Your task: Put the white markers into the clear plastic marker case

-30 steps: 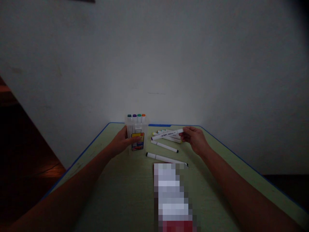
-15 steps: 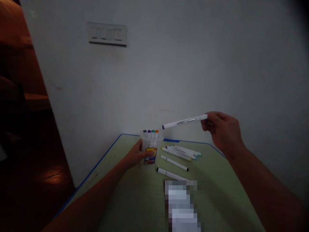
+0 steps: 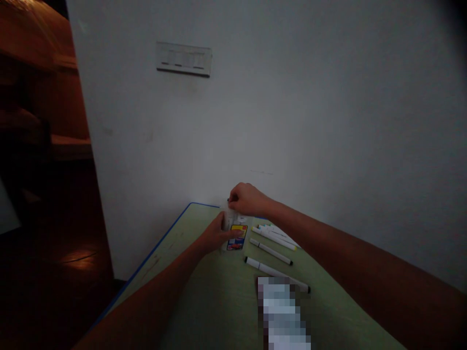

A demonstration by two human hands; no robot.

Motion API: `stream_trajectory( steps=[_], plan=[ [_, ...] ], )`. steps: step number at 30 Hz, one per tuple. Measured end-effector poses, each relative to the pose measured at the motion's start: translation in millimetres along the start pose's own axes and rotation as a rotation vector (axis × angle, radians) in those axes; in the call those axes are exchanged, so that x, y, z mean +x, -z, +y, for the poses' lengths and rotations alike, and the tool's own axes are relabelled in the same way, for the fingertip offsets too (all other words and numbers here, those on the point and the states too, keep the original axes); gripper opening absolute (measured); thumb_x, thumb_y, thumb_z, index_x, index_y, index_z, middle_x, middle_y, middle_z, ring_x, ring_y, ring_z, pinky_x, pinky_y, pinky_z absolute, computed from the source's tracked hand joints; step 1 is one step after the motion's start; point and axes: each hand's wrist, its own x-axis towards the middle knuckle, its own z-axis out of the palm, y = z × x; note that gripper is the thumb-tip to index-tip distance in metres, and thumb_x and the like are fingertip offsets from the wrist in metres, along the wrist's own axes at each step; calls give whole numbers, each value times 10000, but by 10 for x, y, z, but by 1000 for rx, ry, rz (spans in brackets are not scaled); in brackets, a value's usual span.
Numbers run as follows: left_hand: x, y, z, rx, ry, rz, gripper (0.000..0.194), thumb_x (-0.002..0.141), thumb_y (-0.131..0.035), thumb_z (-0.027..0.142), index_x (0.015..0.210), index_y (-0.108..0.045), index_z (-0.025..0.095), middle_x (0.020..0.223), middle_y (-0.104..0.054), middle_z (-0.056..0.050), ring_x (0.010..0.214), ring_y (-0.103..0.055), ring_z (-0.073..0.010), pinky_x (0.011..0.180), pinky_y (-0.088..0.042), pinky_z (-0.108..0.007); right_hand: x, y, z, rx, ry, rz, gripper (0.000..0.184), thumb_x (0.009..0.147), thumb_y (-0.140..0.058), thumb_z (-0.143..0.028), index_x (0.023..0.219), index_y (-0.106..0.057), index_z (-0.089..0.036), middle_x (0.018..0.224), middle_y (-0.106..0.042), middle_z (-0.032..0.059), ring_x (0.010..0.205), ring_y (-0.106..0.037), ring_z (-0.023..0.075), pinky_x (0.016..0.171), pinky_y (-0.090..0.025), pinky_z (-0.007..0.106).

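Note:
A clear plastic marker box (image 3: pixel 226 241) with a yellow and blue label stands near the far edge of the table, gripped by my left hand (image 3: pixel 214 235), its thumb across the label. Over the top of the box, my right hand (image 3: pixel 246 199) pinches a marker whose dark end (image 3: pixel 228 200) just shows at the fingertips. The rest of that marker, and the other markers in the box, are mostly hidden behind my right hand. To the right of the box lie several white markers, among them a yellow-ended one (image 3: pixel 275 238) and two black-ended markers (image 3: pixel 272 252).
The green table (image 3: pixel 204 301) has a blue edge and meets a grey wall (image 3: pixel 310 107). A pixelated rectangular object (image 3: pixel 284 311) lies at the front. A switch panel (image 3: pixel 184 59) is on the wall. Left of the table is a dark floor (image 3: pixel 65 301).
My right hand has brought the marker leftward from the right side to the top of the box. My left hand keeps its hold on the box. The view has shifted slightly.

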Motion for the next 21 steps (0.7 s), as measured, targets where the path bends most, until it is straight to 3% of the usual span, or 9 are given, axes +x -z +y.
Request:
stream_trajectory(
  steps=[12, 16, 21],
  plan=[
    [-20, -16, 57, 13, 4, -3, 579, 610, -753, 345, 1044, -449, 114, 1006, -611, -105, 926, -596, -247, 784, -486, -377, -19, -97, 90, 70, -45, 92, 115, 723, -641, -156, 816, -693, -116, 802, -705, 104, 700, -637, 175, 625, -458, 255],
    [-21, -18, 57, 12, 7, -12, 611, 605, -756, 358, 1071, -448, 113, 1028, -609, -107, 935, -598, -253, 793, -492, -400, -110, -9, 164, 289, -47, 69, 241, 723, -657, -165, 956, -643, -102, 647, -667, 49, 541, -601, 137, 541, -463, 243],
    [-21, -26, 75, -5, 3, -31, 631, 595, -764, 338, 1100, -453, 123, 1101, -605, -109, 1000, -594, -256, 857, -480, -414, -437, 28, 598, 689, -198, 281, 145, 765, -569, -198, 884, -596, -120, 561, -616, 4, 443, -562, 117, 466, -462, 235]
  ],
)
